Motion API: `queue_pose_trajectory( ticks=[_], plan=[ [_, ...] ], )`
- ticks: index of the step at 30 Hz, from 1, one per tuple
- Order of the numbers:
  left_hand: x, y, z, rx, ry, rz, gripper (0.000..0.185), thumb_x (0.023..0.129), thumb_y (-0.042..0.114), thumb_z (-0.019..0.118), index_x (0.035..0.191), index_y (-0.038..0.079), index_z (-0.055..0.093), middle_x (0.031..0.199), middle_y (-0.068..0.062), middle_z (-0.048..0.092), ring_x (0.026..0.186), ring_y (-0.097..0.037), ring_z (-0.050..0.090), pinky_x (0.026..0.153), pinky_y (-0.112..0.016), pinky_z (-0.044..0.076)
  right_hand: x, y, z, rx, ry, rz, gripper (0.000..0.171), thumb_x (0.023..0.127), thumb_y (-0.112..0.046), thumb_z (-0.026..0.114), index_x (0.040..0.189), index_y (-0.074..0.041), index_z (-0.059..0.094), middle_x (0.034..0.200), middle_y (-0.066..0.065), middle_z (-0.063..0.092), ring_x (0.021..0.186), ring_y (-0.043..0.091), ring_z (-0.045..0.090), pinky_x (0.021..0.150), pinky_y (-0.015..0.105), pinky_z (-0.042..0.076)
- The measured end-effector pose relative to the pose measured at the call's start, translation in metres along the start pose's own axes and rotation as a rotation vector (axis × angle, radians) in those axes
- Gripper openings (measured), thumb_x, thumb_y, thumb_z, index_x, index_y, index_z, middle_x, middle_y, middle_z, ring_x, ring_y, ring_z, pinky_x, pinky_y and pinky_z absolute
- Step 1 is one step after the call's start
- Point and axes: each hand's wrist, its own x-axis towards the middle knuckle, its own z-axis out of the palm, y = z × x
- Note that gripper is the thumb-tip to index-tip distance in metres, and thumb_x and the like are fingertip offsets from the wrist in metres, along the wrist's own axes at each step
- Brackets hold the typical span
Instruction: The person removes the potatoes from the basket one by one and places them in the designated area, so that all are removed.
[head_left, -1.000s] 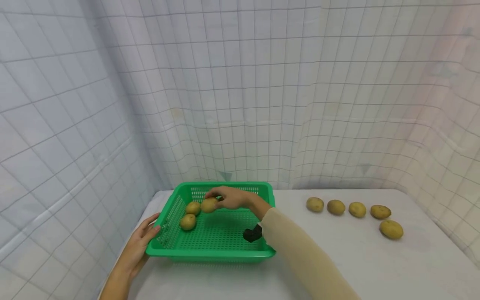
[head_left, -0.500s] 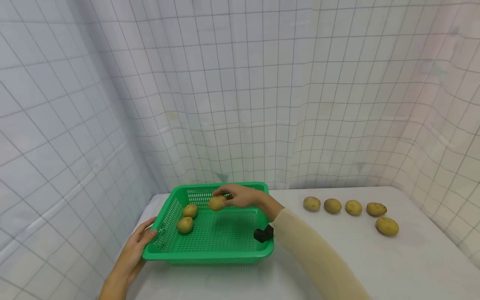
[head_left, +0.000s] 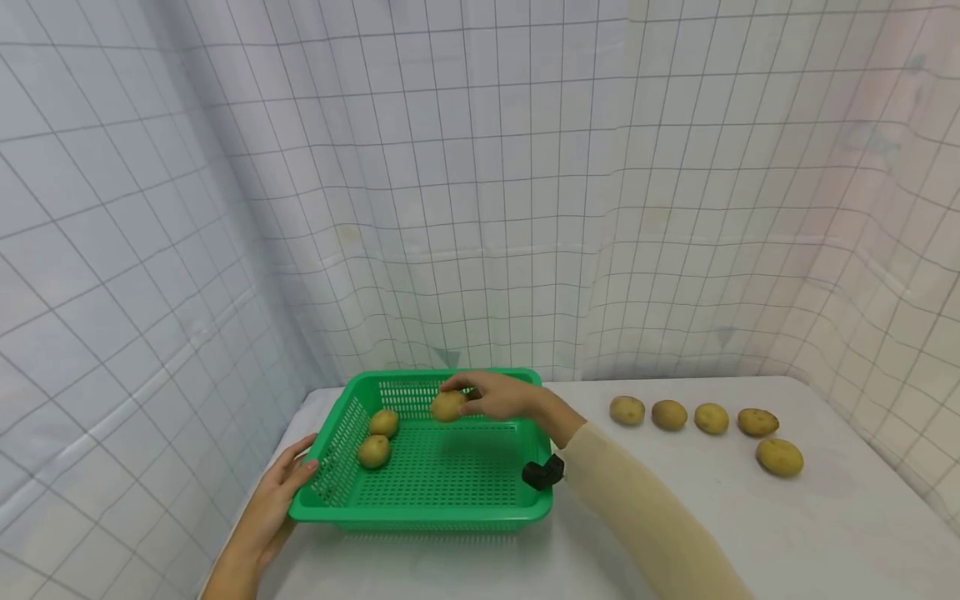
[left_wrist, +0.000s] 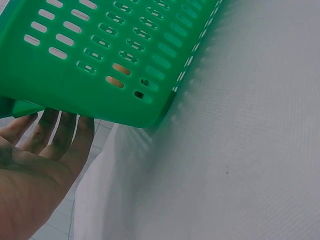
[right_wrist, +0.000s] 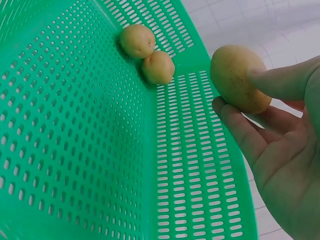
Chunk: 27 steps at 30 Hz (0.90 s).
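Note:
A potato (head_left: 447, 406) is pinched between the thumb and fingers of my right hand (head_left: 498, 396), raised over the back part of a green plastic basket (head_left: 420, 515). The right wrist view shows the held potato (right_wrist: 235, 75) above the slotted side wall. Two more potatoes lie against the basket's left wall inside, one potato (head_left: 385, 422) behind the other potato (head_left: 374, 452). My left hand (head_left: 270, 504) holds the basket's left rim, thumb over the edge. In the left wrist view, the left hand's fingers (left_wrist: 62, 132) reach up to the rim, with some fingertips hidden behind it.
Several potatoes sit on the white-covered table (head_left: 675, 508) right of the basket, most in a row along the back, with one potato (head_left: 780, 457) nearer the front. White grid-patterned curtains (head_left: 465, 208) enclose the back and sides. A black wrist device (head_left: 543, 472) hangs below the right sleeve.
My right hand has lifted the potato away from the two beside the left wall and carried it rightward over the basket. My left hand has stayed at the rim.

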Motion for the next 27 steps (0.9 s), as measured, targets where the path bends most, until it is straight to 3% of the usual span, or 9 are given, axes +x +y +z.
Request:
queue_pose_trajectory(
  ticks=[6,11,27],
  plan=[
    [0.001,0.0,0.0,0.004,0.003,0.002,0.065,0.112,0.027,0.05,0.162,0.002,0.016,0.141,0.0,0.046,0.115,-0.014,0.061,0.089,-0.03,0.055,-0.004,-0.001,-0.006,0.013,-0.008,-0.019,0.044,0.107,-0.007,0.059,0.15,0.0,0.049,0.145,0.006,0.054,0.128,0.02,0.054,0.103,0.031,0.047],
    [0.001,0.002,0.0,0.015,-0.008,0.003,0.064,0.113,0.026,0.049,0.162,0.001,0.015,0.143,-0.001,0.044,0.115,-0.014,0.061,0.089,-0.03,0.055,-0.012,-0.003,-0.013,0.009,0.013,-0.022,0.044,0.106,-0.007,0.06,0.148,-0.001,0.051,0.142,0.004,0.056,0.125,0.015,0.056,0.105,0.031,0.046],
    [0.0,0.003,-0.003,0.008,-0.022,0.004,0.064,0.112,0.025,0.05,0.162,0.003,0.016,0.143,0.003,0.044,0.117,-0.012,0.06,0.091,-0.029,0.054,-0.047,-0.007,-0.028,-0.012,0.04,-0.025,0.043,0.106,-0.01,0.06,0.148,-0.003,0.052,0.141,0.004,0.057,0.121,0.018,0.057,0.101,0.039,0.048]
  ],
)
